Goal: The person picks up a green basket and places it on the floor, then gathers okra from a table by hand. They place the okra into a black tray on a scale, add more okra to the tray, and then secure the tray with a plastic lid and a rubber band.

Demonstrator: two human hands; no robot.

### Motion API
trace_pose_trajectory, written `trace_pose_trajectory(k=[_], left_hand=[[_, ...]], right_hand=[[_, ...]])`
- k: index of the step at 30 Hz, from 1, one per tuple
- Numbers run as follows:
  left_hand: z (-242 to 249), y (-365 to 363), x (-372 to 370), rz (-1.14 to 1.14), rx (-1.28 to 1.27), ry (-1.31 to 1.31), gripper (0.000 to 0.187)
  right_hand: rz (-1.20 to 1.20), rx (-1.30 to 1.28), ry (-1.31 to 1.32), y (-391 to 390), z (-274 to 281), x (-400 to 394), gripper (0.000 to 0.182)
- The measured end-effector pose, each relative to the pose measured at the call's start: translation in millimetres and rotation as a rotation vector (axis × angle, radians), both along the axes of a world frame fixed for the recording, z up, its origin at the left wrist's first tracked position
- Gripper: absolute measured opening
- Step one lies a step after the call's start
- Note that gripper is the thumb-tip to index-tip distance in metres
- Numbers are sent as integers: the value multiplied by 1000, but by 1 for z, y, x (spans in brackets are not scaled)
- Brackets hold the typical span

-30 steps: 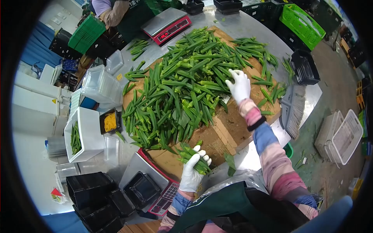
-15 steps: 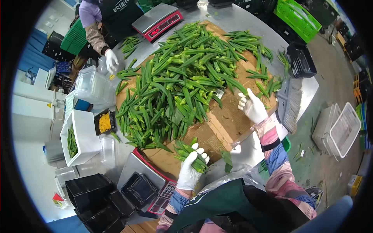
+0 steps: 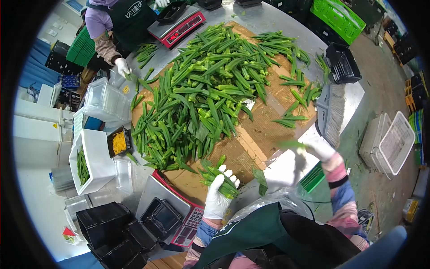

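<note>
My left hand (image 3: 218, 201), in a white glove, is closed around a bunch of okra pods (image 3: 220, 181) near the table's front edge. A black tray (image 3: 161, 216) sits on a red-edged scale (image 3: 191, 226) to its left. Out to the right, my gloved right hand (image 3: 319, 149) is smeared by motion, with a blurred okra pod (image 3: 290, 145) at its fingertips. A large heap of okra (image 3: 201, 89) covers much of the brown cardboard (image 3: 251, 139). Beside the right hand, a few loose pods (image 3: 290, 120) lie on the cardboard's right part.
Across the table, another person's gloved hand (image 3: 122, 67) holds a pod, beside a second scale (image 3: 181, 28) bearing a black tray (image 3: 172, 12). A brush (image 3: 332, 112) and black trays (image 3: 342, 62) lie right. A white bin (image 3: 92, 168) and yellow bands (image 3: 119, 142) stand left.
My right hand has moved down and right from the heap's edge with a pod. My left hand has stayed put. Across the table, a black tray has appeared on the scale.
</note>
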State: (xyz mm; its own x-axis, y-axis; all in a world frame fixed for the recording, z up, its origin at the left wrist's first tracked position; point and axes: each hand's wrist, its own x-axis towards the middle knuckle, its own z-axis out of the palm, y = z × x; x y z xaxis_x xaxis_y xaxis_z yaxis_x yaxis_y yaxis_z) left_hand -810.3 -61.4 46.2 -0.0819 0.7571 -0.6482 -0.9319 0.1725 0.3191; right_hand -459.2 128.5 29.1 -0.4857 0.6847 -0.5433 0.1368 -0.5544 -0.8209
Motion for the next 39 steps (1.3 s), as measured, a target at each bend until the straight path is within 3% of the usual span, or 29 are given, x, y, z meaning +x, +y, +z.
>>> trace_pose_trajectory(k=[1, 3, 6, 8, 9, 13, 14, 16, 20, 23, 26, 29, 31, 34, 37, 39], left_hand=[[-2, -1, 0, 6, -13, -8, 47], [-8, -2, -1, 17, -33, -24, 47], [-11, 2, 1, -23, -60, -3, 48], [-9, 6, 2, -49, -59, 13, 49], [-6, 8, 4, -59, -52, 24, 49], [1, 14, 4, -84, -40, 65, 52], [1, 14, 3, -83, -34, 72, 53], [1, 13, 0, -76, -32, 79, 53], [-3, 11, -3, -32, -41, 65, 52], [-7, 11, -4, -15, -75, 52, 51], [-11, 15, 0, -27, -86, 37, 51], [-7, 21, 7, -61, -79, 51, 51], [-2, 24, 9, -78, -65, 56, 51], [-1, 22, 10, -76, -40, 54, 48], [-2, 15, 11, -90, -47, 62, 49], [-2, 11, 14, -101, -56, 69, 51]], right_hand=[[282, 124, -248, -4, -11, 36, 34], [588, 222, -594, -11, 12, 64, 37], [507, 391, -748, 8, 3, 70, 37], [278, 478, -579, 44, 11, 25, 36], [208, 542, -618, 59, 26, -9, 36], [-61, 986, -560, 155, -29, -101, 32], [-112, 958, -575, 177, -33, -125, 28], [-195, 1095, -623, 222, -59, -155, 37], [-87, 1236, -650, 271, -122, -185, 56], [216, 1198, -961, 229, -50, -184, 47], [305, 1387, -880, 168, -38, -166, 44], [577, 1338, -751, 103, -61, -147, 48], [517, 1253, -759, 70, -64, -137, 43], [92, 355, -229, 46, -56, -121, 35], [-175, -83, 289, 23, -45, -109, 34], [-197, -217, 495, 10, -47, -104, 39]])
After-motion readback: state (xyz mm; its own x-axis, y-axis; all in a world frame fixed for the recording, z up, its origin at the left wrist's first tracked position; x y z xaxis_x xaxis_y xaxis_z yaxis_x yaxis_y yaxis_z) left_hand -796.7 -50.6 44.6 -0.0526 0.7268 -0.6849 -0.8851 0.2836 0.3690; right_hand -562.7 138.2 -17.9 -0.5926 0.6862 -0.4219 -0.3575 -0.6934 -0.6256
